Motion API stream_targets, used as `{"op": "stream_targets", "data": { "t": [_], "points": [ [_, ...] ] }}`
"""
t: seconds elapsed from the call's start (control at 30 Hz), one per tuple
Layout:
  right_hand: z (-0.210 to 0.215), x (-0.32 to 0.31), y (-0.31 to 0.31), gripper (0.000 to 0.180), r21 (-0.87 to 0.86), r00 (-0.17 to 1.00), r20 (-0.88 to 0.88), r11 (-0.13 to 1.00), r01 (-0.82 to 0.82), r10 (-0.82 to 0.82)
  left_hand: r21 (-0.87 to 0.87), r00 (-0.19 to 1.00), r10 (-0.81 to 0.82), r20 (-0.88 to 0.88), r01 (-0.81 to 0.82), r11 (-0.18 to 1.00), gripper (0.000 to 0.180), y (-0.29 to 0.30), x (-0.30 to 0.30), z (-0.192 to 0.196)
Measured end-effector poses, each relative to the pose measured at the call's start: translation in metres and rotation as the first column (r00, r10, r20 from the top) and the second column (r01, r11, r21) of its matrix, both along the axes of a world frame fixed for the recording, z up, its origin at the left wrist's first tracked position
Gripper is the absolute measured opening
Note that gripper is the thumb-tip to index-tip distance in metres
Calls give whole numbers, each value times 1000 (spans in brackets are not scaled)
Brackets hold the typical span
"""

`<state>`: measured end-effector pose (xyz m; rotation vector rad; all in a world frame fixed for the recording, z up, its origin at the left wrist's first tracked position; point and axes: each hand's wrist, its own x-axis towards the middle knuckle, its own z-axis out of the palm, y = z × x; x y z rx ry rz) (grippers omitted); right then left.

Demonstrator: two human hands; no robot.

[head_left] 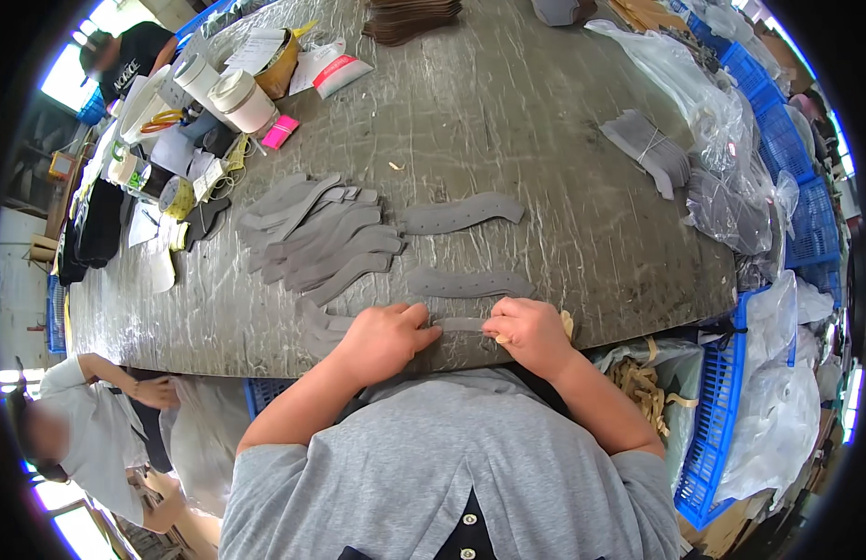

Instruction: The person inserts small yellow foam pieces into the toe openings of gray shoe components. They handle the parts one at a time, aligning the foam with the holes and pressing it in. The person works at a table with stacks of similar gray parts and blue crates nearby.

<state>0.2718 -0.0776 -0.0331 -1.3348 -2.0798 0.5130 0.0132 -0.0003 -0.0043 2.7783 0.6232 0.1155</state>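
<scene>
A narrow grey strip (463, 324) of fabric-like material stretches between my hands at the near edge of the table. My left hand (386, 341) has its fingers closed at the strip's left end. At the other end my right hand (531, 336) pinches it, and small tan bits show beside those fingers. A curved grey piece (311, 322) lies just left of my left hand. Beyond my hands rest two more curved pieces with rows of small holes, a nearer one (470, 283) and a farther one (461, 214). To their left is an overlapping pile of grey curved pieces (311, 238).
Tubs (241, 101), tape and papers crowd the table's far left. A tied grey bundle (646, 149) and plastic bags (732, 205) lie right. Brown pieces (409, 19) are stacked at the back. Tan scraps (638, 392) sit beside a blue crate (708, 439). Two people are at the left.
</scene>
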Motion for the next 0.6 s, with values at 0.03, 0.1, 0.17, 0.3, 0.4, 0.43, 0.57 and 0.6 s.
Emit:
{"op": "stream_targets", "data": {
  "t": [0.03, 0.1, 0.17, 0.3, 0.4, 0.43, 0.57, 0.6],
  "points": [
    [-3, -1, -1, 7, 47, 1000, -6, 999, -3, 3, -4, 1000, 0, 2, 0, 1000, 32, 0, 0, 0],
    [-6, -2, -1, 8, 95, 999, 49, 995, -11, 6, -16, 1000, 4, -9, -4, 1000, 31, 0, 0, 1],
    [-7, -4, -2, 9, 136, 994, 112, 990, -30, 14, -33, 999, 7, -31, -8, 999, 29, 0, 0, 3],
    [-6, -6, -1, 7, 122, 980, 193, 990, -67, 42, -24, 998, 47, -37, -48, 999, 28, -3, 1, 1],
    [-6, -4, 4, 7, 137, 998, 62, 990, -33, 25, -24, 997, 73, -23, -74, 997, 28, -5, 1, 0],
    [-5, -2, 5, 9, 154, 1000, -7, 988, -12, 14, -27, 997, 70, -28, -71, 997, 28, -4, 1, 1],
    [-10, 4, -1, 12, -49, 817, -565, 993, 107, -116, -41, 996, 71, -47, -73, 996, 28, -4, 1, 1],
    [-9, 4, -9, 13, -170, 706, -685, 982, 84, -179, -44, 996, 76, -53, -78, 996, 28, -4, 1, 1]
  ]
}}
